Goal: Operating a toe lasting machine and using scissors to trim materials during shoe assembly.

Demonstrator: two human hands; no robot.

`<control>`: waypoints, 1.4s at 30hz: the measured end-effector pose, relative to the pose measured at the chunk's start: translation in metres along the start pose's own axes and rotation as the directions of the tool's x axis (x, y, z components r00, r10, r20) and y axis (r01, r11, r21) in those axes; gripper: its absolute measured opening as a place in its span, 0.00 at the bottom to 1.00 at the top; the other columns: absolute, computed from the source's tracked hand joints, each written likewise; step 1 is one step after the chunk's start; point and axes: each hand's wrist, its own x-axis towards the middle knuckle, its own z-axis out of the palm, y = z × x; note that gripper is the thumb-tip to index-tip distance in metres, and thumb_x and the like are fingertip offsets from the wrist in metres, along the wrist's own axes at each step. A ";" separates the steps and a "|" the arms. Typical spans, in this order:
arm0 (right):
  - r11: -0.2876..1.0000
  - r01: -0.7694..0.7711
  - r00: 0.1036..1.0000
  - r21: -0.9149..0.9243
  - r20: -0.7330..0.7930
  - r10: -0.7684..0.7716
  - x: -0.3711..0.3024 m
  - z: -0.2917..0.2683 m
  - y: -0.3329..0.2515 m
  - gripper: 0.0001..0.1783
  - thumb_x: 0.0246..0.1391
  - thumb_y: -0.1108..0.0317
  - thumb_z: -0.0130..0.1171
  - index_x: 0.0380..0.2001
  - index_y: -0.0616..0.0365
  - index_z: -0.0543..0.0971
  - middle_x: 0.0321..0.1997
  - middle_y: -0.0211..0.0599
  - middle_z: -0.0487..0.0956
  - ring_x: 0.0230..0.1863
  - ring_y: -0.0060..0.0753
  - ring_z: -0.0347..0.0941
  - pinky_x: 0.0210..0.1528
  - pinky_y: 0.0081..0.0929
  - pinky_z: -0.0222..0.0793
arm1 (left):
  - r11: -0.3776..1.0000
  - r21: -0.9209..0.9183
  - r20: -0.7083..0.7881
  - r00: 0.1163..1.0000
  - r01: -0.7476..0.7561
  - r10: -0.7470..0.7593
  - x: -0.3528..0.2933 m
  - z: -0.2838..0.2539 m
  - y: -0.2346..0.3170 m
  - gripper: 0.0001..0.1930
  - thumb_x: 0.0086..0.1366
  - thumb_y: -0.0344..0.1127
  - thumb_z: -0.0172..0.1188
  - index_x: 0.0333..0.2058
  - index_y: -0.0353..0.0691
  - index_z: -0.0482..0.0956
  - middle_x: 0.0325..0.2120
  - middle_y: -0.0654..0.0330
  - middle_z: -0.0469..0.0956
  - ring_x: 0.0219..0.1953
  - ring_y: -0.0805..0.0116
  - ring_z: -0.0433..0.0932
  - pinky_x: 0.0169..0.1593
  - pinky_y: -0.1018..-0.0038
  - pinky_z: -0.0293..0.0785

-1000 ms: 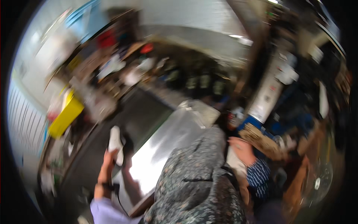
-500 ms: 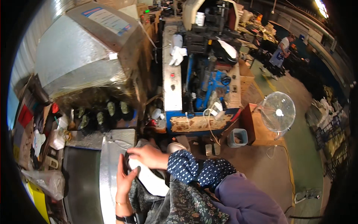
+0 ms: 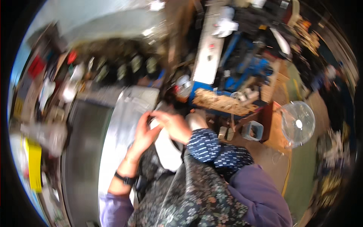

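A long white shoe-shaped piece [image 3: 167, 151], which looks like a shoe bottom, lies tilted over my lap against the dark flowered apron [image 3: 189, 196]. My left hand [image 3: 145, 133] closes around its far end from the left side. From the right, my right hand [image 3: 173, 126] bends over the same end, fingers meeting those of the left. Motion smears the fingertips, and they hide that end of the piece. A dark band circles my left wrist.
To the left runs a dark conveyor belt [image 3: 85, 151] beside a shiny metal plate [image 3: 123, 125]. Several dark shoes [image 3: 136, 65] stand at the back under a metal hood. Ahead is a blue machine [image 3: 245, 73]. A round fan [image 3: 298, 123] and a blue-grey bin [image 3: 252, 131] are at right.
My view has turned and tipped downward, so the surroundings shift and blur. Both hands stay at the far end of the white piece, and more of my left forearm shows.
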 end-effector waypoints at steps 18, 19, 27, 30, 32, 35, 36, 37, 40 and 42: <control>0.833 -0.380 0.890 -0.403 0.087 0.448 -0.039 0.014 0.016 0.39 0.70 0.42 0.30 0.41 0.73 0.77 0.41 0.66 0.79 0.48 0.62 0.75 0.56 0.47 0.67 | 0.834 -0.403 -0.054 0.900 0.377 -0.433 -0.008 0.001 -0.001 0.28 0.61 0.30 0.66 0.58 0.34 0.65 0.42 0.58 0.77 0.43 0.72 0.76 0.47 0.75 0.74; 0.761 -0.227 0.934 -0.607 0.085 0.347 -0.035 0.013 0.013 0.37 0.71 0.45 0.29 0.41 0.72 0.77 0.42 0.67 0.78 0.47 0.65 0.74 0.54 0.51 0.66 | 0.821 -0.383 -0.019 0.886 0.422 -0.464 -0.005 0.002 -0.001 0.28 0.61 0.30 0.66 0.58 0.34 0.65 0.42 0.58 0.77 0.43 0.72 0.76 0.47 0.75 0.74; 0.636 -0.771 0.617 -0.019 0.223 0.755 -0.052 -0.036 0.007 0.37 0.71 0.42 0.31 0.59 0.67 0.69 0.60 0.45 0.75 0.60 0.36 0.71 0.61 0.32 0.63 | 0.804 -0.429 0.053 0.900 0.412 -0.433 0.007 0.001 -0.001 0.29 0.62 0.30 0.66 0.58 0.31 0.64 0.44 0.57 0.77 0.45 0.71 0.76 0.49 0.75 0.74; 0.891 -0.169 0.958 -0.421 0.142 0.249 -0.090 -0.029 0.018 0.30 0.71 0.51 0.37 0.56 0.71 0.69 0.56 0.54 0.76 0.58 0.52 0.72 0.60 0.37 0.65 | 0.807 -0.383 0.032 0.880 0.449 -0.474 0.003 0.004 -0.008 0.28 0.63 0.30 0.66 0.58 0.32 0.65 0.43 0.59 0.77 0.44 0.71 0.76 0.49 0.75 0.74; 0.836 -0.335 0.852 -0.435 0.239 0.466 -0.099 -0.026 0.025 0.31 0.69 0.53 0.40 0.58 0.74 0.64 0.50 0.70 0.74 0.53 0.67 0.71 0.57 0.47 0.67 | 0.780 -0.430 0.077 0.879 0.454 -0.470 0.007 0.004 -0.011 0.27 0.62 0.29 0.65 0.58 0.33 0.66 0.43 0.59 0.78 0.44 0.72 0.75 0.49 0.76 0.73; 0.837 -0.304 0.868 -0.454 0.232 0.440 -0.091 -0.019 0.028 0.36 0.70 0.50 0.40 0.64 0.76 0.56 0.55 0.74 0.70 0.59 0.66 0.67 0.62 0.42 0.64 | 0.857 -0.327 0.091 0.915 0.400 -0.392 0.014 0.001 -0.009 0.30 0.60 0.30 0.67 0.58 0.31 0.65 0.41 0.58 0.78 0.43 0.71 0.77 0.48 0.74 0.75; 0.913 -0.343 0.893 -0.220 0.227 0.390 -0.083 -0.015 0.026 0.41 0.70 0.47 0.41 0.67 0.75 0.49 0.65 0.70 0.63 0.68 0.57 0.60 0.68 0.36 0.57 | 0.804 -0.450 0.118 0.918 0.389 -0.378 0.014 0.001 -0.006 0.29 0.61 0.30 0.65 0.59 0.31 0.65 0.43 0.57 0.78 0.46 0.69 0.76 0.52 0.72 0.73; 0.910 -0.345 0.888 -0.232 0.233 0.396 -0.076 -0.012 0.024 0.41 0.70 0.47 0.41 0.67 0.75 0.49 0.65 0.70 0.63 0.68 0.57 0.60 0.68 0.36 0.57 | 0.622 -0.663 0.183 0.896 0.416 -0.404 0.013 -0.001 -0.002 0.28 0.66 0.36 0.60 0.61 0.31 0.64 0.49 0.55 0.76 0.51 0.67 0.75 0.57 0.71 0.70; 0.804 -0.480 0.876 0.352 0.239 0.418 -0.062 0.001 0.012 0.45 0.69 0.44 0.42 0.70 0.73 0.44 0.73 0.59 0.53 0.74 0.44 0.49 0.72 0.30 0.48 | 0.347 -0.829 0.143 0.767 0.438 -0.625 -0.005 0.004 0.013 0.27 0.74 0.48 0.44 0.60 0.30 0.68 0.62 0.53 0.68 0.59 0.56 0.71 0.64 0.62 0.65; 0.850 -0.503 0.858 0.158 0.208 0.470 -0.059 0.012 0.004 0.46 0.69 0.43 0.41 0.69 0.76 0.43 0.73 0.57 0.53 0.74 0.42 0.48 0.72 0.31 0.46 | 0.736 0.180 -0.315 0.747 0.652 -0.585 -0.016 0.006 0.023 0.26 0.74 0.48 0.38 0.48 0.31 0.77 0.49 0.43 0.77 0.51 0.44 0.76 0.57 0.56 0.71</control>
